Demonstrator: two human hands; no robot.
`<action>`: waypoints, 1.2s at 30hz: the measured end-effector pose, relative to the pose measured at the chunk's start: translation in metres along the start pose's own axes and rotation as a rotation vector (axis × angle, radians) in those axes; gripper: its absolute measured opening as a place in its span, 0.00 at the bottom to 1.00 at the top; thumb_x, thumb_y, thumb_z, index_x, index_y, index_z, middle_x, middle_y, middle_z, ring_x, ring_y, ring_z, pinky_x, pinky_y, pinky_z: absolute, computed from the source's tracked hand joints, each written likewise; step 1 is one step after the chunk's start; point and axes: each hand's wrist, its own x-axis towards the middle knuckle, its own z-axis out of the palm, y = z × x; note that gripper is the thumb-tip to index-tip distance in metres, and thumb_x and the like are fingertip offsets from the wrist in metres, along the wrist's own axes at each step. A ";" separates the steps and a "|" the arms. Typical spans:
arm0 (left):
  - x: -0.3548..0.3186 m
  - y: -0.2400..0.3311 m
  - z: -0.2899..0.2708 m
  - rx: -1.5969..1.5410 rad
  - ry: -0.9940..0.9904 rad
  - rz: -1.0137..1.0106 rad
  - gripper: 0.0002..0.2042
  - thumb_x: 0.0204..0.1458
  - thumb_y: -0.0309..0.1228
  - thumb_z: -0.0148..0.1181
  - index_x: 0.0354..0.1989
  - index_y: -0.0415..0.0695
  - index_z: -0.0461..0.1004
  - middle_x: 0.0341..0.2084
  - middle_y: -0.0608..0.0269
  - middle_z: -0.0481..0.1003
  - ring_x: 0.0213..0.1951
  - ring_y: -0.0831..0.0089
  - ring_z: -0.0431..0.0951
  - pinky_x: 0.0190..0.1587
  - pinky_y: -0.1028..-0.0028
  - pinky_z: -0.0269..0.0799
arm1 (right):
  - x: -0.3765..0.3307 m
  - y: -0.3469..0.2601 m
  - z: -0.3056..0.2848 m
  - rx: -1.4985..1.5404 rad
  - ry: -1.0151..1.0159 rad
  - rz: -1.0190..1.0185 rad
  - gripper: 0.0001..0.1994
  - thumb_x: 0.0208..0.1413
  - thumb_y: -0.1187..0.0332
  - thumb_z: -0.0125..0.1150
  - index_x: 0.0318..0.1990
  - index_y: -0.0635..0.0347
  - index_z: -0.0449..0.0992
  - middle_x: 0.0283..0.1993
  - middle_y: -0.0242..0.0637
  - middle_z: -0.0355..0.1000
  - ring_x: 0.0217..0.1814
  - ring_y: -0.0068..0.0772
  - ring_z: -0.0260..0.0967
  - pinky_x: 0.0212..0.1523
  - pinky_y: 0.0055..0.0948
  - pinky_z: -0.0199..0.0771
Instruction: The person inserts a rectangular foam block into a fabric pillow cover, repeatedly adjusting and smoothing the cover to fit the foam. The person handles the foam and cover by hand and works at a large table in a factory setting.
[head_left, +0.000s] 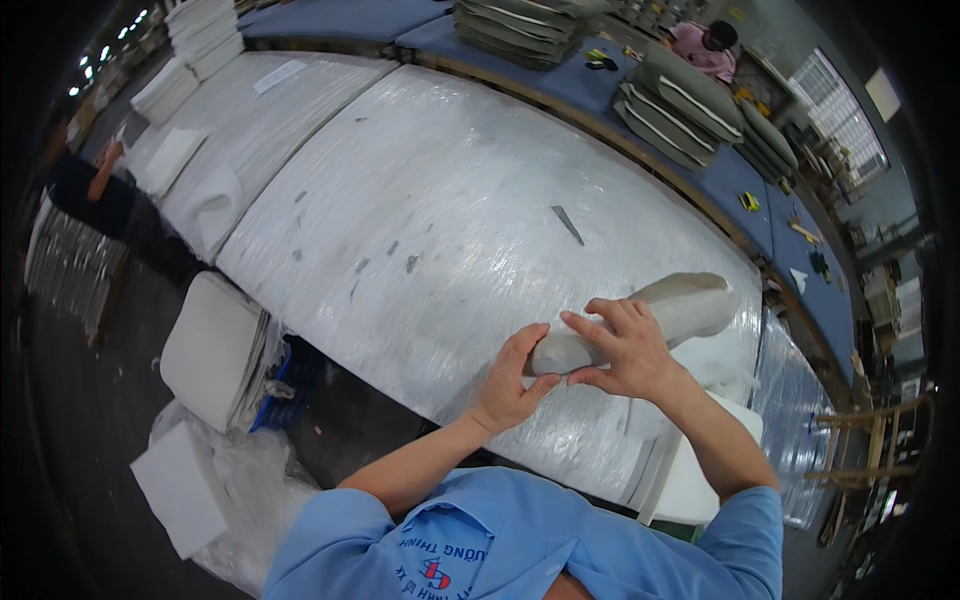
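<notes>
Seemingly soft and light, a pale grey rolled fabric cushion cover (660,315) is seen lying on a large table wrapped in shiny clear plastic film (420,200), near its front right corner, with both hands set at the roll's nearer end. The left hand (512,380) is cupped against that end, thumb pressed to the cloth and fingers partly curled, though a full grip cannot be confirmed. The right hand (625,350) is laid over the top of the roll, fingers spread and bent down around it, thumb tucked beneath, so that the cloth is pinched rather than clenched. The far end of the roll is left free and flares open, which suggests a limp material that would sag and unroll if lifted from one point; it is judged best taken at the tight near end or supported from below along its length. The film beneath looks slick, so sliding is likely. Small dark scraps (566,224) are scattered over the table. Stacks of grey-green cushions (680,105) are piled on a blue-topped bench behind, and white foam slabs (210,350) are stacked on the floor at left.
</notes>
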 end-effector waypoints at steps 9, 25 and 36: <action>0.000 -0.027 0.043 0.191 0.433 0.209 0.24 0.72 0.51 0.55 0.55 0.38 0.76 0.45 0.51 0.81 0.44 0.52 0.81 0.49 0.59 0.75 | 0.012 0.002 0.027 -0.092 0.015 -0.209 0.30 0.57 0.38 0.68 0.54 0.52 0.81 0.34 0.28 0.71 0.34 0.31 0.71 0.37 0.32 0.71; 0.011 -0.027 0.035 0.037 0.506 0.068 0.13 0.71 0.32 0.51 0.39 0.39 0.80 0.34 0.54 0.82 0.36 0.53 0.81 0.40 0.59 0.76 | 0.030 -0.005 0.033 -0.087 -0.023 -0.171 0.21 0.62 0.46 0.70 0.33 0.55 0.76 0.28 0.32 0.64 0.27 0.33 0.67 0.29 0.34 0.70; 0.003 0.000 0.018 0.172 0.292 0.163 0.27 0.51 0.38 0.77 0.58 0.40 0.77 0.54 0.50 0.80 0.53 0.52 0.81 0.55 0.57 0.76 | 0.034 -0.010 0.031 -0.005 -0.049 -0.048 0.13 0.62 0.63 0.70 0.28 0.54 0.74 0.26 0.32 0.65 0.26 0.36 0.68 0.28 0.37 0.70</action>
